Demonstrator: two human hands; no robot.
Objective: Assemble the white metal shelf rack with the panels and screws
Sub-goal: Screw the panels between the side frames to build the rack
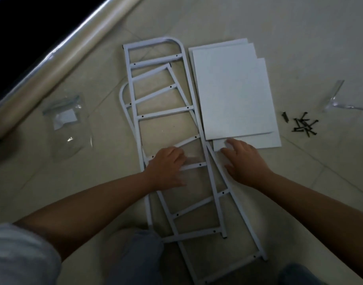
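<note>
A clear plastic bag lies crumpled on the beige tiled floor at left. Another scrap of clear plastic lies at far right.

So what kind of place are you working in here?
Likely an indoor room at home: parts lie on a pale tiled floor, white ladder-like frames beside stacked white panels, loose black screws nearby.

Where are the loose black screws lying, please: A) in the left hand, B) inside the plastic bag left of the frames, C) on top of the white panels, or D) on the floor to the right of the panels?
D: the screws lie in a small heap on the bare floor, just right of the stacked panels.
</note>
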